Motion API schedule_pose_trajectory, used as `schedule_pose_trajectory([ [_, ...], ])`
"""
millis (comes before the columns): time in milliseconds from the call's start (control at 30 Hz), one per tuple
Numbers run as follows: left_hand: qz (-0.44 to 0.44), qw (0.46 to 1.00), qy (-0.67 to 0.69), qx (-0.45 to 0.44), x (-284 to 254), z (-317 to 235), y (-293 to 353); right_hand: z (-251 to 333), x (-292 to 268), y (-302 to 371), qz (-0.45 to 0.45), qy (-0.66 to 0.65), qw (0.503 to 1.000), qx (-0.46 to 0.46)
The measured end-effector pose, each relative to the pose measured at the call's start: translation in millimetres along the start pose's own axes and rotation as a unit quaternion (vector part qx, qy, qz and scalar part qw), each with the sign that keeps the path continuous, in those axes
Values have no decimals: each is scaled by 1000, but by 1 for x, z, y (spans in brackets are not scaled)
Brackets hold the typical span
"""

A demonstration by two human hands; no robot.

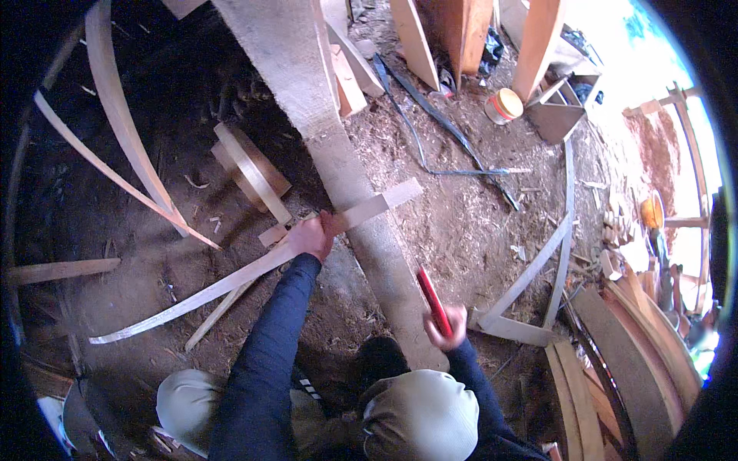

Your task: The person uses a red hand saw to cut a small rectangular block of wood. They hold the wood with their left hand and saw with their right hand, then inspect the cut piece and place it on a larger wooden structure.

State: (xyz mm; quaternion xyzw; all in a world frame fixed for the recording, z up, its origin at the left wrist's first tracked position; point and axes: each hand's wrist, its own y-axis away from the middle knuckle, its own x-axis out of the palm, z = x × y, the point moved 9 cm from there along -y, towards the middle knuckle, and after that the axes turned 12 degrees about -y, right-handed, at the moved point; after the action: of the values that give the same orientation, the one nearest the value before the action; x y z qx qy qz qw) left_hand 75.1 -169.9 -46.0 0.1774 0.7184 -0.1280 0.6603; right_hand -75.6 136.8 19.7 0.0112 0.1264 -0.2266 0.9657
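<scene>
My left hand [311,237] is closed around a long pale wooden strip [223,292] that lies slantwise across a thick timber beam [338,165]. One end of the strip reaches past the beam on the right; the other runs far out to the lower left. In my right hand [447,326] is a slim red stick-shaped tool [434,301], pointing up and away beside the beam; its exact kind cannot be made out. The fingers of my right hand wrap its lower end, apart from the strip. Short wood pieces [254,173] lie just beyond my left hand.
Shavings cover the dirt floor. A dark strap [438,115] and a white-and-orange tub [503,106] lie beyond the beam. Upright boards [538,50] stand at the back. Stacked planks [638,369] fill the right side, and curved strips [115,100] lean at the left.
</scene>
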Motion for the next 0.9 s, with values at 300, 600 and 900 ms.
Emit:
schedule_pose_trajectory([
  [300, -33, 999, -1, -3, 17, 11, -2, -12, 11, -11, 10, -16, 999, 49],
  [600, 22, 999, -12, 28, 19, 4, -4, -2, 11, -36, -5, -57, 997, 41],
  [900, -17, 998, -37, 47, 26, -1, 8, 13, 24, -60, -28, -22, 999, -6],
])
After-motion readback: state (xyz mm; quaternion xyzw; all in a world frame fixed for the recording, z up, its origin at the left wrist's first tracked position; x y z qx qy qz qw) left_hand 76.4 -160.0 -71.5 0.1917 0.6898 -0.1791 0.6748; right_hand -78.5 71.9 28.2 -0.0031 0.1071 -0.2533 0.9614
